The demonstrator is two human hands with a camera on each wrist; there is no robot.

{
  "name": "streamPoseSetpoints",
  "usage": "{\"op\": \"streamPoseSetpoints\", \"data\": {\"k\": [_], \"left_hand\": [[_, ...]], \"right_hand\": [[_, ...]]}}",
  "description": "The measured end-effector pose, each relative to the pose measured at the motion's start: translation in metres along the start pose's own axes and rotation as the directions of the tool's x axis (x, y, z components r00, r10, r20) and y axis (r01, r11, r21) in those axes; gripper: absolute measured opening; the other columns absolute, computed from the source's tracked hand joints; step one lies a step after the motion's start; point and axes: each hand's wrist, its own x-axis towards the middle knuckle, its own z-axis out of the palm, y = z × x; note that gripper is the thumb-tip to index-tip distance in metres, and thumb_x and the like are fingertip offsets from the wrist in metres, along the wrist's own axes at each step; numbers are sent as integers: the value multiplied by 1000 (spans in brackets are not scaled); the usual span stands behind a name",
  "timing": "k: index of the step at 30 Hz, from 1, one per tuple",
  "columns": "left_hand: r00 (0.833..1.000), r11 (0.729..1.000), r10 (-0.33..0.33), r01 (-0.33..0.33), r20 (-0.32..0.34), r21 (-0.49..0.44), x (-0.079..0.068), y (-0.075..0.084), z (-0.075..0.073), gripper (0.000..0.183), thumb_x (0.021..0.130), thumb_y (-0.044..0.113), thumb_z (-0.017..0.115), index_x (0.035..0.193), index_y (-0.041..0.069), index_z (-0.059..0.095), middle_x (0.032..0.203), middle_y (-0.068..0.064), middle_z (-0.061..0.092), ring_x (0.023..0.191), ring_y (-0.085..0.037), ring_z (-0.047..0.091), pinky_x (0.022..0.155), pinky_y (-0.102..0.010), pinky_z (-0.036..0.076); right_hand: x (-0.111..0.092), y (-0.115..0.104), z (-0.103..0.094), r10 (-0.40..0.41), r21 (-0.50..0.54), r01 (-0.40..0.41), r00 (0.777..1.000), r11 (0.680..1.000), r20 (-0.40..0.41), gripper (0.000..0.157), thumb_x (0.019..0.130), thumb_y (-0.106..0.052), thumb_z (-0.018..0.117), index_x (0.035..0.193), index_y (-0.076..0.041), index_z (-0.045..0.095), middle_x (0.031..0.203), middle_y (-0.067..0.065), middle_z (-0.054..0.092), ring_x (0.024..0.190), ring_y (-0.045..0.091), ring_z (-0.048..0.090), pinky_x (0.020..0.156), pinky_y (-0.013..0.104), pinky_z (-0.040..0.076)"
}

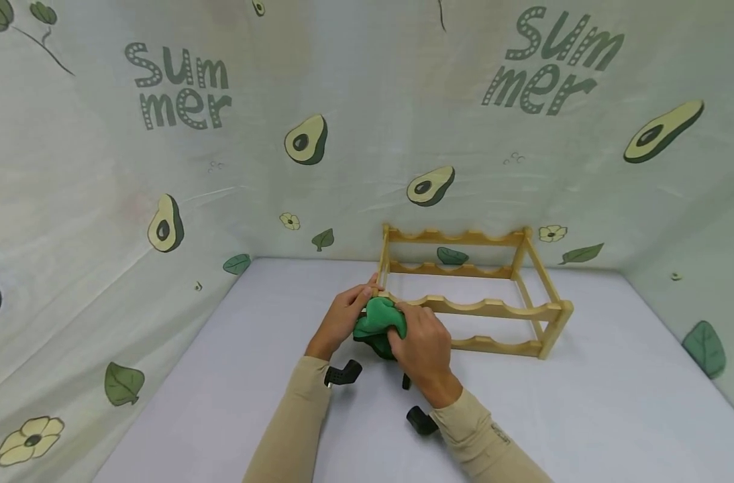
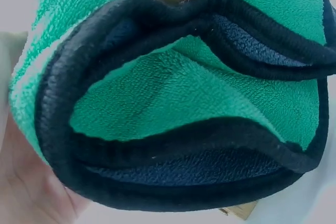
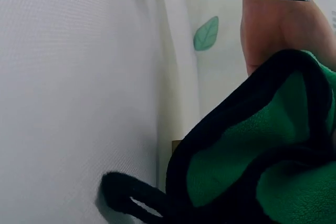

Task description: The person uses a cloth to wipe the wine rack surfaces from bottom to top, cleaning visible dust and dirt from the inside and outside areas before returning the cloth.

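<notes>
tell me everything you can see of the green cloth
The green cloth looks like plush, terry-like fabric with thick black edging; dark blue-grey patches show between its folds, and a black loop sticks out. It is bunched and folded, gripped by the right hand at the near left corner of the wooden rack. The left hand is close beside it.

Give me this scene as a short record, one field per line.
Item: green cloth with black edging, bunched
Fixture: wooden rack, scalloped rails, standing on a white table
Left grip: at the rack's near-left corner, beside the cloth; finger curl unclear
Right grip: holds the cloth
Backdrop: printed sheet, avocados, leaves, flowers, "summer"
</notes>
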Motion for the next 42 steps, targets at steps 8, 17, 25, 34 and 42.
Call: {"op": "streamPoseSetpoints", "data": {"k": [8, 17, 25, 34, 42], "left_hand": [[999, 999, 21, -22, 36, 38, 4, 1, 5, 45, 106, 43, 46, 130, 9, 66, 137, -8, 61, 113, -23, 64, 92, -43, 54], [1000, 999, 8, -8, 11, 43, -3, 15, 7, 40, 108, 32, 47, 128, 2, 65, 120, -14, 67, 105, -25, 66, 89, -44, 56], [987, 992, 80, -65, -137, 111, 4, 5, 12, 31, 108, 24, 49, 115, 3, 70, 118, -16, 70, 99, -26, 69, 78, -42, 58], [952, 976, 163, -117, -259, 182, 6, 6, 21, 30, 106, 29, 51, 104, 11, 74, 114, -7, 72, 92, -19, 66, 70, -35, 56], [954, 981, 133, -88, -268, 174, 2, 3, 27, 30, 102, 36, 59, 104, 10, 75, 121, -6, 70, 100, -18, 68, 76, -35, 57]], "right_hand": [[3, 6, -9, 34, 11, -34, 999, 999, 9, 21, 76, -8, 77, 96, -2, 71, 84, 11, 69, 70, 27, 61, 59, 40, 54], [0, 14, -18, 49, -4, -49, 998, 999, 25, 20, 76, -6, 75, 95, -3, 71, 83, 11, 68, 70, 27, 62, 56, 42, 54], [4, 28, -31, 18, -8, -19, 1000, 1000, -14, 16, 76, -5, 72, 92, -2, 69, 81, 12, 66, 72, 29, 64, 56, 43, 54], [6, 45, -47, 20, -16, -21, 1000, 1000, -7, 16, 75, -4, 72, 90, 1, 68, 79, 12, 65, 69, 27, 62, 54, 43, 52], [-2, 60, -65, 41, -21, -41, 999, 999, 8, 20, 76, -6, 74, 94, -1, 70, 83, 13, 68, 73, 29, 63, 57, 44, 54]]}}
